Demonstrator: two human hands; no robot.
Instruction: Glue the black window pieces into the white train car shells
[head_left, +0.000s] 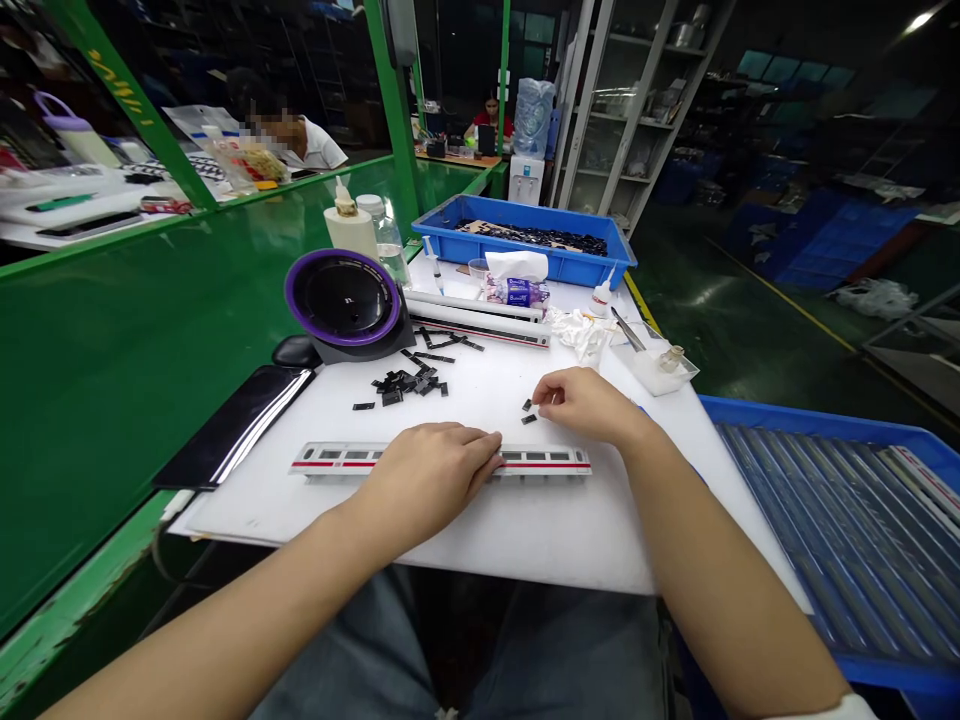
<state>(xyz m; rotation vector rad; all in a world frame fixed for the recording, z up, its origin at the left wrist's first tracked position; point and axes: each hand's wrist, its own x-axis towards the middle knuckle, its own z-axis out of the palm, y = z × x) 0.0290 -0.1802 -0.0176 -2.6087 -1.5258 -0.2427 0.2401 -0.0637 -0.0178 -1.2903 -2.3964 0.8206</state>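
Observation:
A white model train car (549,459) with a red stripe and a row of windows lies lengthwise along the near part of the white table. My left hand (431,475) is closed over its middle, with the fingers together and hiding that stretch. Further right, my right hand (581,402) is low over the table with curled fingers. Two small black pieces (529,419) lie by its fingertips; whether a further piece is pinched there is hidden. A loose pile of similar black parts (409,385) lies to the left behind the car.
Behind the pile stand a purple-rimmed round fan (345,297) and more train bodies (480,325). Further back are a tissue pack (516,291), glue bottle (601,297) and blue bin (517,262). Tweezers (628,329) rest by a clear tray (660,380). A blue crate (810,540) stands right.

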